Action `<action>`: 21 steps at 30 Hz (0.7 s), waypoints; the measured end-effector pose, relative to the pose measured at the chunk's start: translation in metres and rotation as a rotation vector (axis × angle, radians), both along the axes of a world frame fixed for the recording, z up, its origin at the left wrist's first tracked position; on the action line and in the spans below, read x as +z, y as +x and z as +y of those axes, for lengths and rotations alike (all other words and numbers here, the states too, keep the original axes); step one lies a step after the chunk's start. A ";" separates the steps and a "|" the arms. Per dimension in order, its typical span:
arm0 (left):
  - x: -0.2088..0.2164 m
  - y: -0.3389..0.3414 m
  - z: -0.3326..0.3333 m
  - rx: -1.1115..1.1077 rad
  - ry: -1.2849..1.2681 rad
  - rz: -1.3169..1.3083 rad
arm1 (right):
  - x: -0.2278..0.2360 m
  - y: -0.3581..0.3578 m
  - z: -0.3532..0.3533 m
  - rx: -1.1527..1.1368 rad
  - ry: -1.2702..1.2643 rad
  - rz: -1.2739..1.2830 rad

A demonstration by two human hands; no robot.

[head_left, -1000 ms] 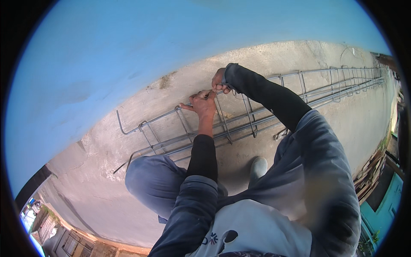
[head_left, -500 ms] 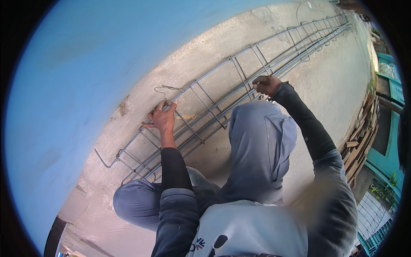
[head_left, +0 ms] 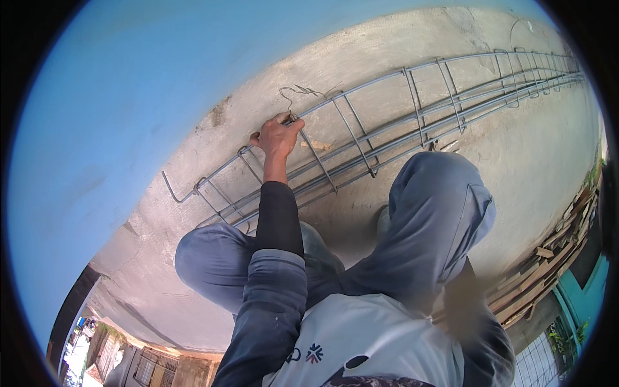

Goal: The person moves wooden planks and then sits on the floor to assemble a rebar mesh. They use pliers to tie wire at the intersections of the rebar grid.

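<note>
A long rebar cage [head_left: 371,84] of grey bars and bent stirrups lies on the concrete ground, running from lower left to far right. My left hand [head_left: 277,138] is closed on its far top bar, thumb and fingers pinching where a stirrup crosses. Thin tie wires [head_left: 303,89] stick out just beyond those fingers, one bent in a loop. My right sleeve [head_left: 487,351] shows at lower right; the hand itself is out of sight past my raised right knee [head_left: 445,200].
A blue wall [head_left: 129,116] rises along the far left side. Stacked wooden boards [head_left: 548,264] lie at the right, beside a teal structure [head_left: 590,290]. My bent left knee [head_left: 209,258] is close to the cage's near end.
My right hand has left the cage and dropped back past my right knee, out of sight. The view has turned toward the left; my left hand stays at the same bar crossing.
</note>
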State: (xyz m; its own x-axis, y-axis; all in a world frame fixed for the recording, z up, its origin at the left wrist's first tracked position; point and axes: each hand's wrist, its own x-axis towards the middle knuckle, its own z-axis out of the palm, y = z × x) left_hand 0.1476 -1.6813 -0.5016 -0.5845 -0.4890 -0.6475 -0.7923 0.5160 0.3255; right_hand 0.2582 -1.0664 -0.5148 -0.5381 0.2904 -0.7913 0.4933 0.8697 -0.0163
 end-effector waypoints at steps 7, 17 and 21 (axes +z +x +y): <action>0.000 0.001 -0.001 0.021 0.040 -0.001 | 0.057 -0.061 -0.025 -0.295 -0.459 0.010; 0.019 -0.003 -0.010 0.046 0.153 -0.046 | 0.164 -0.254 -0.220 0.670 -0.708 -0.231; 0.029 -0.007 -0.017 0.048 0.240 -0.043 | 0.177 -0.282 -0.292 1.468 -0.270 -0.247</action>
State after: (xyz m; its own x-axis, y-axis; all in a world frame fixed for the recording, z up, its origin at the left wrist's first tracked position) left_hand 0.1407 -1.6983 -0.4722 -0.5335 -0.3443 -0.7725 -0.8298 0.3896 0.3994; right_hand -0.0241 -1.3582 -0.3378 -0.0624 -0.5345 -0.8429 -0.7696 0.5634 -0.3003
